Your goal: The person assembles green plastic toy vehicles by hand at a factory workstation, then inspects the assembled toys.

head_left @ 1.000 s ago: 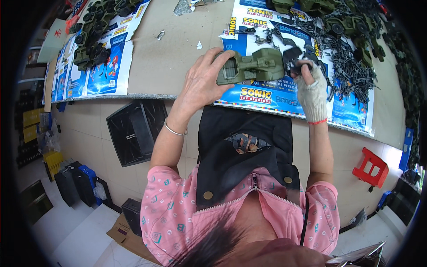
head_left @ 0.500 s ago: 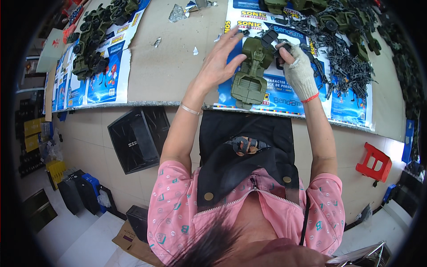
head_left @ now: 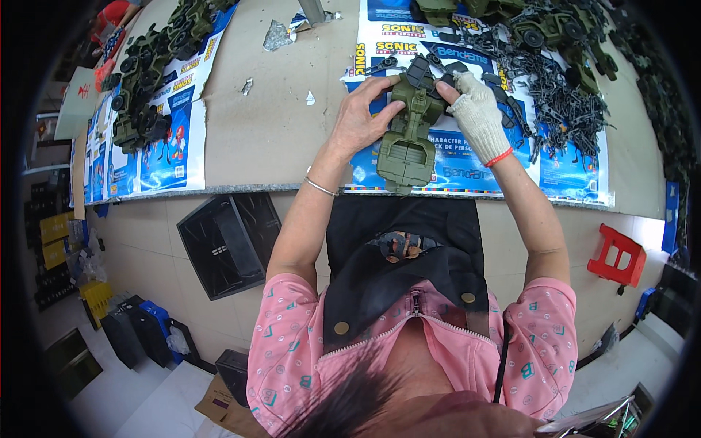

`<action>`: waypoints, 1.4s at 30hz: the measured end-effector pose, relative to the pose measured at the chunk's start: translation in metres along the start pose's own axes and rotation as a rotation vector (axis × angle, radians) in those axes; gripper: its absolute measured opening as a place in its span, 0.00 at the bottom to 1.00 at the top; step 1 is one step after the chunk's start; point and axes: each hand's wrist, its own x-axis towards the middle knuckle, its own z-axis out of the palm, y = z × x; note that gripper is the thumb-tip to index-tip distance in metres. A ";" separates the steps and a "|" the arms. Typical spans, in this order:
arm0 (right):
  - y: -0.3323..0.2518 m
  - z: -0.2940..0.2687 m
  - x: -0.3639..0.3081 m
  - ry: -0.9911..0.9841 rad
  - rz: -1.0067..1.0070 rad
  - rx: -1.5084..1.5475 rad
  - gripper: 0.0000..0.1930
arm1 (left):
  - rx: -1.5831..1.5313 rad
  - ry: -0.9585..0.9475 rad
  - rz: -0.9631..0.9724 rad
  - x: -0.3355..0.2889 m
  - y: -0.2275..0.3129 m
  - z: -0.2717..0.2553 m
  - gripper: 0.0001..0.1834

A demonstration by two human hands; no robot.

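Note:
An olive-green toy military vehicle (head_left: pixel 406 150) lies on a printed blue sheet (head_left: pixel 453 175) at the table's near edge, its open bed toward me. My bare left hand (head_left: pixel 363 120) grips its left side, thumb on top and fingers along the edge. A flat dark plastic piece (head_left: pixel 419 71) stands against the vehicle's far end. My right hand (head_left: pixel 475 109), in a white knit glove with bare thumb tip, is closed at the vehicle's far right corner. Whatever its fingertips pinch is mostly hidden; dark plastic shows beside them.
Many small dark plastic parts (head_left: pixel 558 106) are heaped at right, with more green toy vehicles (head_left: pixel 544 29) behind. Another cluster of vehicles (head_left: pixel 142 87) sits on sheets at far left. Foil scraps (head_left: pixel 277 35) lie mid-table. Below are a black crate (head_left: pixel 226 244) and a red plastic stool (head_left: pixel 618 257).
My left hand has closed onto the vehicle from beside it. My right hand has shifted left to the vehicle's far corner. The dark flat piece now sits straighter at the far end.

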 end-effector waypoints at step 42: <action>0.056 -0.173 -0.079 0.442 0.201 -0.518 0.18 | 0.232 -0.096 0.206 -0.009 0.025 0.005 0.39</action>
